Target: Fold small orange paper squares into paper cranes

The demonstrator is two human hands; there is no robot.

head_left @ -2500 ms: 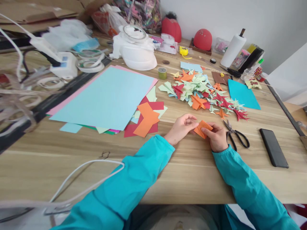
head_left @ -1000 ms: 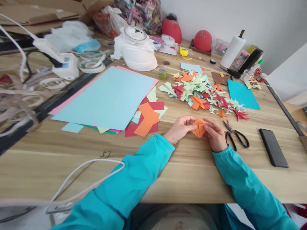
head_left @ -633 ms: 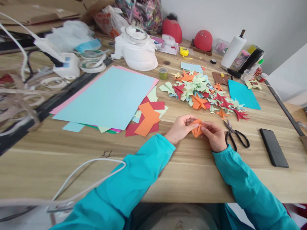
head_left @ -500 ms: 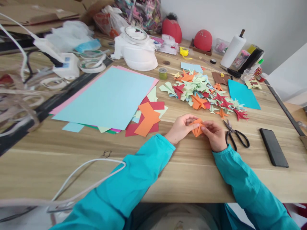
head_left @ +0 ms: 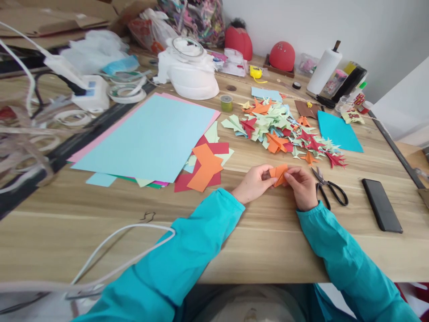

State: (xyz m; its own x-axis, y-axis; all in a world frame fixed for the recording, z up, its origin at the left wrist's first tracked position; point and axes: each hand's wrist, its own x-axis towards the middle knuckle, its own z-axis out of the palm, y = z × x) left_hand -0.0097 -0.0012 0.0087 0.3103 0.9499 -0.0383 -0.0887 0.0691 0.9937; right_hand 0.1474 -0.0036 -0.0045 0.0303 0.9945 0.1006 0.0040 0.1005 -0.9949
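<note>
A small folded piece of orange paper (head_left: 279,174) is held between both hands, just above the wooden table (head_left: 268,241). My left hand (head_left: 254,182) pinches its left side, thumb in front. On its right side, my right hand (head_left: 300,185) grips the paper between thumb and fingers. Right of that hand lie black-handled scissors (head_left: 325,185). Behind the hands spreads a pile of folded paper birds (head_left: 278,123) in green, red and orange. To the left, loose orange paper pieces (head_left: 206,167) overlap red and pale green ones.
Large light-blue sheets (head_left: 144,138) lie stacked on the left. A black phone (head_left: 382,205) rests at the right. White cable (head_left: 127,226) loops near the left sleeve. Farther back stand a thread spool (head_left: 226,103), a yellow tape measure (head_left: 255,72) and a white bottle (head_left: 324,71).
The orange paper has been turned in the fingers, from a pointed diamond shape to a slanted, narrower one. Both hands stay in nearly the same place.
</note>
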